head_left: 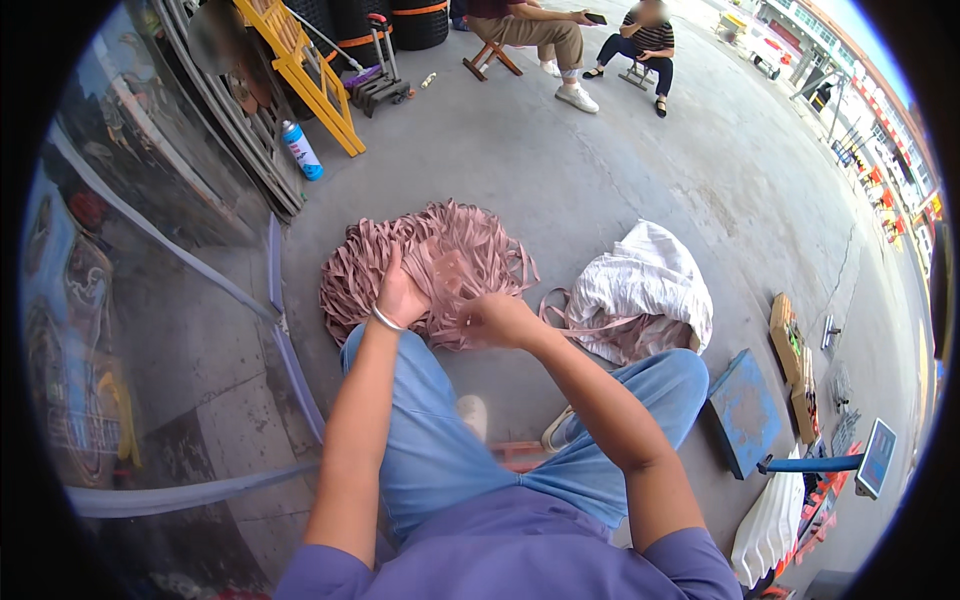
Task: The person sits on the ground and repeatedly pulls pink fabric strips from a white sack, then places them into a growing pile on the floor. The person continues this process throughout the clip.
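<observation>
A large heap of dusty-pink flat strips (350,275) lies tangled on the concrete in front of my knees. My left hand (403,298), with a silver bangle at the wrist, is over the near side of the heap, palm turned inward and thumb stretched up. Its other fingers blur into the strips. Beside it, my right hand (497,320) has its fingers curled in at a pink strip, partly smeared by motion. To the right, a white woven sack (645,275) lies with more pink strips at its mouth, and one strip trails from it toward the heap.
A blue metal scale platform (745,412) with a display (877,458) stands right of my knee. Cardboard boxes (786,338) sit beyond it. A spray can (302,150), yellow ladder (300,75) and glass door frame (180,215) line the left. Two people sit on stools ahead.
</observation>
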A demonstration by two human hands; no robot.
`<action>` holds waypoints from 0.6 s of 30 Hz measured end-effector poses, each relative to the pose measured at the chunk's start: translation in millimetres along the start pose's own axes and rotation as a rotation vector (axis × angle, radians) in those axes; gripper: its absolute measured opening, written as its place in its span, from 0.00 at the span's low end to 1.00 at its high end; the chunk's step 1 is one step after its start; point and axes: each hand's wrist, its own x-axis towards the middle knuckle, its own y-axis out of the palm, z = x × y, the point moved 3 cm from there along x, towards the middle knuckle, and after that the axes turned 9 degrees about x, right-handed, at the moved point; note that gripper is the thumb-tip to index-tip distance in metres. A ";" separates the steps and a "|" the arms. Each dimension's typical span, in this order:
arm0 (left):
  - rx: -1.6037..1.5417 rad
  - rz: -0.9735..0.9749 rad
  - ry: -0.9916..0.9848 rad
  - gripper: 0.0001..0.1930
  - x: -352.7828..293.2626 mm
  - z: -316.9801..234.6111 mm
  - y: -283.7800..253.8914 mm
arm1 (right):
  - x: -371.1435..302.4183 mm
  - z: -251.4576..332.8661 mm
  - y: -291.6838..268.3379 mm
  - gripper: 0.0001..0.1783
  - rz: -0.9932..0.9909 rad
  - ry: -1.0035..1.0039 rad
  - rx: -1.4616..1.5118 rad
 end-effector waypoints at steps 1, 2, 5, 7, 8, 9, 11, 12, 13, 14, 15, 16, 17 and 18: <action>0.044 -0.008 -0.060 0.31 -2.0 3.2 7.6 | 17.6 16.1 -11.0 0.08 -0.111 -0.024 0.022; 0.138 -0.127 -0.042 0.26 -1.7 9.7 0.2 | 32.6 17.9 -19.4 0.09 -0.248 0.037 0.057; 0.349 0.093 -0.208 0.18 -5.3 15.7 -0.8 | 51.2 1.1 -45.2 0.12 -0.402 0.178 0.073; 0.343 0.214 -0.273 0.15 -3.3 12.5 -5.8 | 43.4 -28.0 -55.0 0.16 -0.387 0.271 0.074; 0.257 0.154 -0.156 0.14 0.2 7.4 -8.9 | 32.5 -45.3 -61.9 0.18 -0.364 0.333 0.074; 0.170 0.088 -0.035 0.13 2.2 1.9 -13.0 | 15.5 -57.4 -72.2 0.18 -0.366 0.348 0.014; -0.032 -0.081 0.238 0.13 5.7 -13.3 -32.3 | -34.6 -110.0 -96.8 0.20 -0.402 0.361 -0.054; -0.146 -0.197 0.398 0.14 2.2 -25.4 -54.4 | -66.0 -127.2 -113.8 0.19 -0.428 0.440 -0.054; -0.218 -0.288 0.482 0.14 -2.8 -35.1 -71.7 | -100.1 -149.0 -133.1 0.19 -0.469 0.508 -0.070; -0.291 -0.382 0.565 0.14 -9.3 -42.7 -88.4 | -146.7 -176.6 -151.1 0.19 -0.545 0.595 -0.085; -0.295 -0.422 0.601 0.15 -14.3 -47.7 -100.7 | -198.1 -204.2 -169.7 0.20 -0.638 0.686 -0.087; -0.298 -0.462 0.638 0.15 -18.1 -50.2 -109.4 | -252.7 -229.6 -186.3 0.20 -0.753 0.771 -0.078; -0.326 -0.502 0.661 0.15 -18.9 -48.9 -114.2 | -307.7 -250.9 -198.4 0.21 -0.889 0.857 -0.051; -0.350 -0.542 0.684 0.16 -20.5 -48.9 -118.3 | -358.3 -269.3 -204.7 0.21 -1.018 0.936 -0.021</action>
